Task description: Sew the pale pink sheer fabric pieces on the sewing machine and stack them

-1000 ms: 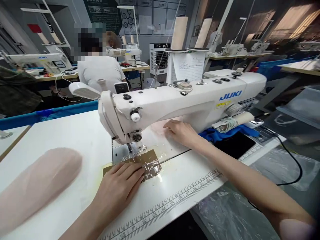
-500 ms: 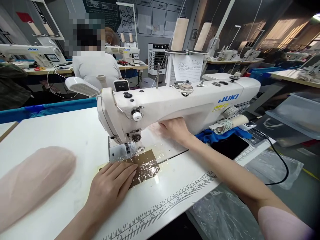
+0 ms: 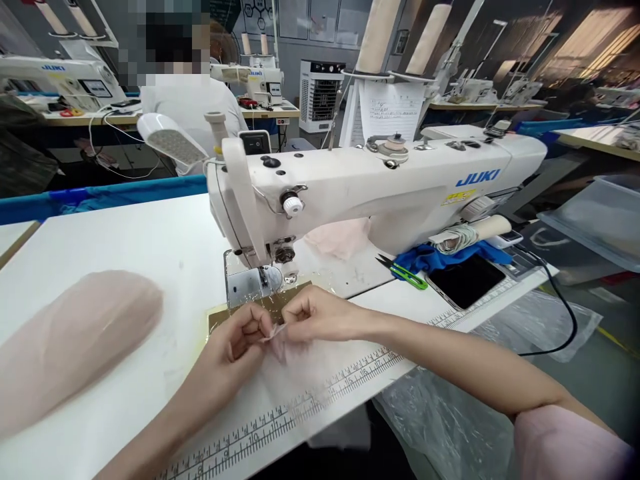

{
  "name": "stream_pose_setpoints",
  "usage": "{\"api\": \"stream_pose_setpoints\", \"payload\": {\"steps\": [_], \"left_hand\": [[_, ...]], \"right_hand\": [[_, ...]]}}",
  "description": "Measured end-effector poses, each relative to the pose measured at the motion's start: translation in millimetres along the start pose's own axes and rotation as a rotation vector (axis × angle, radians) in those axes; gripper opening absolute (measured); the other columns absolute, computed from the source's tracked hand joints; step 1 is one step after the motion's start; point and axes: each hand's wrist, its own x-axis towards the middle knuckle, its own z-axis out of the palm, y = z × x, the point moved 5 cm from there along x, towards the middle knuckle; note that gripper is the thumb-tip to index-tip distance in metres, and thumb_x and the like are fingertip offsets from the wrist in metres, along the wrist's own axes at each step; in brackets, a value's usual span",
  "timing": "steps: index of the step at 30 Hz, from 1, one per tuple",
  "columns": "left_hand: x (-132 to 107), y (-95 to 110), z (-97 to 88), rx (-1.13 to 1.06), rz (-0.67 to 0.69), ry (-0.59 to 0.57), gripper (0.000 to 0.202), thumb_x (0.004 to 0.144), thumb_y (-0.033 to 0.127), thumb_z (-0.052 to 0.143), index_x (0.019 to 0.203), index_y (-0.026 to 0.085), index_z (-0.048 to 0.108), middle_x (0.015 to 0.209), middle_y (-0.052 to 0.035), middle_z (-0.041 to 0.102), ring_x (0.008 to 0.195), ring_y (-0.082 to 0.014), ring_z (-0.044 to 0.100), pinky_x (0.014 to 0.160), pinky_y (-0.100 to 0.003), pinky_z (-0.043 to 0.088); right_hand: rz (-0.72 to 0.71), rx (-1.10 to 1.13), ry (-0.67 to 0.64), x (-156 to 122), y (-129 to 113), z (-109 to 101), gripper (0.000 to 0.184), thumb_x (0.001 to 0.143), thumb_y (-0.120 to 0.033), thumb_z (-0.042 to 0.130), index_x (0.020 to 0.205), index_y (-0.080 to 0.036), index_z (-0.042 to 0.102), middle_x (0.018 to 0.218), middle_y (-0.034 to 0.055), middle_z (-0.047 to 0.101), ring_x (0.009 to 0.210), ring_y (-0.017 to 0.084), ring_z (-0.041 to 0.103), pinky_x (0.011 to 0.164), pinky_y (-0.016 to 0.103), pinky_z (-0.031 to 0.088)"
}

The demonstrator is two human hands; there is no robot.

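Observation:
Both my hands pinch a thin, sheer pale pink piece of fabric (image 3: 287, 350) in front of the sewing machine (image 3: 380, 180). My left hand (image 3: 233, 347) is closed on its left end, and my right hand (image 3: 320, 317) is closed on it just to the right. The fabric hangs down over the table's printed ruler, blurred. Behind my fingers lies a brown plate (image 3: 220, 319) under clear tape, partly covered by the hands. Beyond it are the presser foot (image 3: 265, 279) and needle area. More pale pink fabric (image 3: 343, 237) rests under the machine arm.
A pile of sheer pink fabric (image 3: 90, 333) lies on the table's left. To the right are green thread snips (image 3: 407, 273), a blue cloth (image 3: 430, 257), a phone (image 3: 465, 283) and a rolled band (image 3: 470, 233). A person in white (image 3: 190, 113) sits beyond the table.
My right hand has come from under the machine arm to meet my left, bringing a pink fabric piece. My left hand has lifted off the brown plate and pinched it. The snips now show.

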Motion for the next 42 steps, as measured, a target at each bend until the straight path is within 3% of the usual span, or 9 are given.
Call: {"api": "stream_pose_setpoints", "payload": {"steps": [3,5,9,12,16,20,26,33,42], "left_hand": [[1.5,-7.9,-1.5,-0.219,-0.181,-0.104,0.015,0.080,0.011,0.042,0.087,0.022,0.049,0.055,0.0042,0.052,0.049,-0.0109,0.050,0.052,-0.024,0.045],[1.6,-8.4,-2.5,-0.213,-0.235,-0.110,0.015,0.080,0.012,0.042,0.089,0.022,0.049,0.051,0.0053,0.050,0.045,-0.0107,0.047,0.050,-0.024,0.043],[4.0,-1.3,-7.9,-0.022,-0.191,0.011,0.012,0.084,0.028,0.055,0.094,0.022,0.050,0.062,0.0034,0.056,0.053,-0.0119,0.052,0.050,-0.024,0.043],[6.6,-0.7,-13.8,0.099,-0.177,0.115,0.021,0.083,0.038,0.061,0.091,0.022,0.049,0.054,0.0073,0.047,0.046,-0.0096,0.044,0.043,-0.021,0.035],[8.9,-4.0,-18.8,0.274,-0.153,0.183,0.016,0.086,0.035,0.058,0.086,0.021,0.050,0.049,0.0098,0.037,0.043,-0.0074,0.034,0.041,-0.019,0.025],[9.2,-4.4,-17.0,0.357,-0.088,0.196,0.011,0.087,0.031,0.057,0.086,0.021,0.050,0.050,0.0095,0.039,0.045,-0.0078,0.036,0.044,-0.019,0.028],[5.2,-0.7,-21.4,0.576,0.007,0.278,0.011,0.089,0.029,0.056,0.089,0.023,0.047,0.048,0.0119,0.034,0.042,-0.0074,0.031,0.043,-0.019,0.028],[2.0,2.9,-17.7,0.669,0.117,0.237,0.014,0.094,0.027,0.049,0.098,0.023,0.062,0.075,0.0024,0.071,0.053,-0.0088,0.057,0.050,-0.020,0.043],[4.1,5.7,-15.8,0.668,0.172,0.260,0.014,0.092,0.021,0.050,0.093,0.023,0.064,0.073,0.0038,0.072,0.053,-0.0085,0.061,0.048,-0.017,0.046]], "right_hand": [[0.105,0.255,-0.179,0.9,7.2,3.5,0.023,0.077,-0.020,0.065,0.056,-0.016,0.054,0.057,-0.0039,0.058,0.055,0.008,0.056,0.058,0.022,0.047],[0.137,0.312,-0.193,3.3,11.2,4.2,0.021,0.075,-0.019,0.069,0.061,-0.016,0.053,0.062,-0.0032,0.062,0.058,0.009,0.060,0.059,0.023,0.049],[0.127,0.289,-0.101,12.5,17.4,-1.5,0.025,0.071,-0.025,0.077,0.081,-0.018,0.055,0.069,-0.0039,0.066,0.058,0.010,0.063,0.058,0.022,0.050],[0.100,0.174,-0.057,17.9,17.2,-10.4,0.027,0.074,-0.028,0.075,0.093,-0.018,0.059,0.076,-0.0012,0.069,0.063,0.009,0.063,0.058,0.020,0.048],[0.044,-0.154,0.027,20.3,10.5,-21.1,0.014,0.079,-0.026,0.069,0.089,-0.018,0.065,0.071,-0.0023,0.068,0.051,0.006,0.052,0.048,0.018,0.040],[-0.064,-0.409,0.173,18.4,1.7,-21.7,0.007,0.080,-0.021,0.063,0.080,-0.019,0.070,0.060,-0.0045,0.059,0.049,0.006,0.048,0.044,0.018,0.033],[-0.039,-0.191,0.231,13.4,12.3,-14.5,0.010,0.087,-0.025,0.058,0.085,-0.018,0.066,0.058,-0.0046,0.059,0.044,0.008,0.055,0.042,0.020,0.042],[-0.313,-0.487,0.342,5.5,3.0,-11.0,0.006,0.087,-0.020,0.057,0.086,-0.020,0.063,0.073,-0.0016,0.067,0.062,0.011,0.062,0.056,0.021,0.049],[-0.368,-0.484,0.364,1.6,4.3,-9.4,0.009,0.088,-0.022,0.056,0.097,-0.021,0.060,0.071,-0.0033,0.065,0.059,0.009,0.059,0.053,0.019,0.045]]}}
